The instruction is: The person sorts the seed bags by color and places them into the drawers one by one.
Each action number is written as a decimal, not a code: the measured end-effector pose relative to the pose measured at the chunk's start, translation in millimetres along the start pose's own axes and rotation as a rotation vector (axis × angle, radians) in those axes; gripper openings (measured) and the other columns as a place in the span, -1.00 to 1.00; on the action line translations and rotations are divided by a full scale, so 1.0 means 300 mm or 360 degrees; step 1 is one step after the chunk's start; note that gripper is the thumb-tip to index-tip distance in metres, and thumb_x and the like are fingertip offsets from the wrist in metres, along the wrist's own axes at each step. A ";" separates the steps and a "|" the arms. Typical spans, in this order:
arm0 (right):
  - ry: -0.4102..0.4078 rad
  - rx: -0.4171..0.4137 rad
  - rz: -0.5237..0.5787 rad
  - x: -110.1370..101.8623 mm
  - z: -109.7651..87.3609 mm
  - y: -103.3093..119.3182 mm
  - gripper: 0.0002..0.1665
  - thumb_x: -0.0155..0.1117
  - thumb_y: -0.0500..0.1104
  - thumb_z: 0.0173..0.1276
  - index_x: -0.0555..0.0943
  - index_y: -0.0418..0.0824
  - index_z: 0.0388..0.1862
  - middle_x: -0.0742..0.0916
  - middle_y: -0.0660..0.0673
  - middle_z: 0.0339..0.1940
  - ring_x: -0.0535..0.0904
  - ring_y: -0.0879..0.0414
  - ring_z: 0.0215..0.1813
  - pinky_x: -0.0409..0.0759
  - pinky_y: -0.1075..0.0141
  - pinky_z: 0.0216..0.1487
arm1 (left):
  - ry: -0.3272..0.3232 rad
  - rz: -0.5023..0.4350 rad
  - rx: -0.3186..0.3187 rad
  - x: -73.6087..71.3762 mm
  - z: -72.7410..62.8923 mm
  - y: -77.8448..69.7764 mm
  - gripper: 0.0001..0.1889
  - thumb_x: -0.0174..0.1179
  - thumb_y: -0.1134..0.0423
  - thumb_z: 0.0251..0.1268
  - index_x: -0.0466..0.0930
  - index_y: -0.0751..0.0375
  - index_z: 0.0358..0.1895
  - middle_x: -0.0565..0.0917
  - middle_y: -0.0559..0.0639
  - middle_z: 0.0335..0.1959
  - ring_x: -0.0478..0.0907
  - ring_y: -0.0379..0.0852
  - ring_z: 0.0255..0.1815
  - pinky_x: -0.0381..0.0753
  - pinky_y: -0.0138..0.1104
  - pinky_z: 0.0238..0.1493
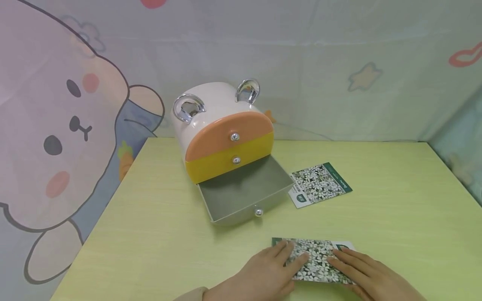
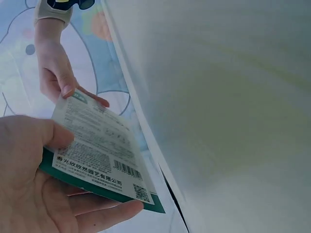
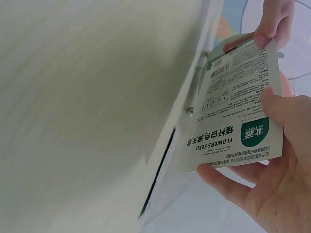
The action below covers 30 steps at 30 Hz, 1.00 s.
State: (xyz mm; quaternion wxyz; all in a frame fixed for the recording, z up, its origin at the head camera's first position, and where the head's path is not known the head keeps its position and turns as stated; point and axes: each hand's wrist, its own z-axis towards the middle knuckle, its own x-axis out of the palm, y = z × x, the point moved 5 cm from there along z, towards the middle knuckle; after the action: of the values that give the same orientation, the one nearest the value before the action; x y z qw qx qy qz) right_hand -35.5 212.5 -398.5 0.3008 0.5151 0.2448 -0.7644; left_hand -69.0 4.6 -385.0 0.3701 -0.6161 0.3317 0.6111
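Observation:
A seed packet [image 1: 319,261] with white flowers on its front lies sideways between my two hands near the front of the table. My left hand [image 1: 265,271] grips its left end, with the thumb on the printed back and the fingers across the flowered side. At the other end my right hand [image 1: 370,274] pinches it the same way. Both wrist views show the packet's back; "FLOWERS SEED" is readable on the packet [image 3: 238,97] in the right one. A barcode and a QR code show on the packet [image 2: 102,145] in the left one.
A white bear-eared drawer box [image 1: 214,98] stands behind. Its orange and yellow drawers are closed, and the grey-green bottom drawer [image 1: 244,188] is pulled out with nothing in it. Against that drawer's right side lies a second flowered seed packet [image 1: 320,184]. Printed cloth [image 1: 301,83] hangs behind the table.

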 end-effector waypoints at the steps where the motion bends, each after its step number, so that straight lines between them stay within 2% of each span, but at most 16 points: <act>1: -0.0004 0.0008 -0.0012 -0.008 0.005 -0.001 -0.26 0.32 0.12 0.21 0.39 0.03 0.36 0.65 -0.01 0.15 -0.27 0.48 0.56 -0.31 0.69 0.47 | -0.0017 0.0019 0.0000 -0.004 -0.002 0.001 -0.42 0.03 -0.04 0.42 0.23 0.01 0.45 0.47 0.12 0.33 0.45 -0.01 0.34 0.56 -0.33 0.21; 2: -0.0006 0.0020 -0.0017 -0.015 0.009 -0.002 -0.27 0.31 0.13 0.22 0.39 0.03 0.37 0.65 -0.01 0.15 -0.26 0.49 0.56 -0.32 0.69 0.47 | -0.0047 0.0039 0.0007 -0.008 -0.004 0.002 -0.41 0.05 -0.05 0.41 0.23 0.02 0.44 0.48 0.12 0.32 0.46 -0.02 0.33 0.57 -0.34 0.19; 4: -0.0014 0.0042 -0.0016 -0.029 0.021 -0.003 -0.29 0.29 0.13 0.24 0.40 0.02 0.36 0.65 -0.02 0.16 -0.24 0.49 0.56 -0.30 0.70 0.47 | -0.0102 0.0074 0.0006 -0.016 -0.009 0.004 -0.31 0.06 -0.20 0.33 0.24 0.05 0.43 0.51 0.11 0.30 0.48 -0.02 0.31 0.59 -0.34 0.16; 8: -0.0044 0.0091 0.0047 -0.055 0.050 -0.005 -0.41 0.13 0.14 0.38 0.43 0.01 0.35 0.65 -0.02 0.18 -0.17 0.51 0.55 -0.26 0.72 0.45 | -0.0197 0.0138 -0.0034 -0.037 -0.022 0.007 -0.15 0.01 -0.42 0.18 0.27 0.09 0.41 0.54 0.09 0.27 0.51 -0.02 0.28 0.62 -0.32 0.09; 9: -0.0048 0.0110 0.0054 -0.060 0.057 -0.006 -0.42 0.15 0.12 0.37 0.45 0.02 0.34 0.65 -0.01 0.19 -0.08 0.48 0.55 -0.25 0.72 0.45 | -0.0208 0.0152 -0.0054 -0.044 -0.025 0.009 -0.10 0.00 -0.47 0.14 0.27 0.09 0.40 0.55 0.09 0.26 0.51 -0.02 0.28 0.63 -0.30 0.08; 13: -0.0038 0.0180 0.0057 -0.080 0.079 -0.008 -0.42 0.15 0.13 0.36 0.43 0.10 0.35 0.63 0.05 0.22 0.32 0.26 0.40 -0.18 0.73 0.44 | -0.0209 0.0150 -0.0118 -0.069 -0.032 0.014 -0.11 -0.02 -0.47 0.14 0.26 0.07 0.41 0.55 0.07 0.27 0.50 -0.02 0.29 0.63 -0.22 0.09; 14: -0.0030 0.0193 0.0049 -0.086 0.084 -0.008 -0.40 0.18 0.13 0.33 0.43 0.12 0.35 0.63 0.07 0.23 0.39 0.22 0.34 -0.13 0.73 0.43 | -0.0227 0.0156 -0.0127 -0.076 -0.033 0.015 -0.13 -0.01 -0.46 0.15 0.28 0.07 0.40 0.56 0.06 0.26 0.52 -0.03 0.28 0.62 -0.20 0.10; 16: -0.0042 0.0192 0.0041 -0.103 0.092 -0.007 -0.42 0.09 0.19 0.36 0.43 0.14 0.35 0.63 0.09 0.22 0.51 0.16 0.23 0.09 0.73 0.37 | -0.0272 0.0150 -0.0131 -0.089 -0.037 0.017 -0.14 0.02 -0.44 0.14 0.31 0.08 0.38 0.58 0.05 0.23 0.54 -0.04 0.25 0.61 -0.18 0.13; 19: -0.0112 0.0177 0.0058 -0.135 0.111 -0.002 -0.45 -0.05 0.24 0.42 0.50 0.12 0.29 0.66 0.11 0.15 0.60 0.17 0.12 0.40 0.71 0.14 | -0.0413 0.0177 -0.0100 -0.111 -0.047 0.015 -0.19 0.08 -0.39 0.15 0.41 0.13 0.31 0.64 0.03 0.16 0.59 -0.07 0.19 0.60 -0.22 0.16; 21: -0.0196 0.0162 0.0080 -0.159 0.127 -0.001 -0.46 -0.19 0.24 0.49 0.56 0.08 0.21 0.70 0.10 0.08 0.65 0.17 0.03 0.52 0.68 -0.01 | -0.0517 0.0184 -0.0072 -0.128 -0.055 0.013 -0.23 0.10 -0.36 0.16 0.46 0.16 0.26 0.67 0.02 0.11 0.62 -0.11 0.14 0.60 -0.29 0.16; 22: -0.0242 0.0152 0.0089 -0.169 0.135 0.000 -0.47 -0.19 0.22 0.50 0.60 0.06 0.18 0.71 0.09 0.04 0.67 0.17 -0.02 0.54 0.66 -0.07 | -0.0571 0.0192 -0.0060 -0.137 -0.058 0.012 -0.27 0.10 -0.32 0.19 0.49 0.18 0.23 0.68 0.01 0.09 0.63 -0.12 0.11 0.61 -0.31 0.14; 24: -0.0329 0.0134 0.0105 -0.189 0.151 -0.001 -0.38 -0.39 0.15 0.57 0.65 0.02 0.10 0.74 0.07 -0.03 0.70 0.15 -0.10 0.56 0.66 -0.12 | -0.0662 0.0176 -0.0048 -0.153 -0.065 0.010 -0.37 0.10 -0.25 0.25 0.53 0.19 0.18 0.69 -0.01 0.05 0.65 -0.14 0.07 0.62 -0.35 0.10; 28: -0.0415 0.0088 0.0078 -0.221 0.175 0.000 -0.40 -0.37 0.07 0.61 0.67 -0.03 0.04 0.76 0.06 -0.07 0.70 0.16 -0.11 0.60 0.58 -0.16 | -0.0790 0.0127 -0.0063 -0.183 -0.079 0.009 -0.59 0.07 0.00 0.38 0.56 0.16 0.13 0.69 -0.05 0.02 0.65 -0.17 0.04 0.64 -0.39 0.05; 30: -0.0413 0.0080 0.0054 -0.231 0.187 0.000 -0.41 -0.41 0.02 0.62 0.66 -0.03 0.05 0.75 0.09 -0.05 0.69 0.19 -0.08 0.60 0.54 -0.15 | -0.0827 0.0092 -0.0076 -0.195 -0.090 0.013 -0.60 0.02 0.00 0.41 0.56 0.16 0.12 0.69 -0.05 0.02 0.65 -0.17 0.05 0.64 -0.39 0.05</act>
State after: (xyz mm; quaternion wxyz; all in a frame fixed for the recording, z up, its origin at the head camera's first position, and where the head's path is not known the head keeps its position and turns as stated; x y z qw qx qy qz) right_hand -51.4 188.4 -314.3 0.3298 0.4233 0.1761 -0.8253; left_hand -60.6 -23.2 -327.3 0.4105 -0.4372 0.2285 0.7669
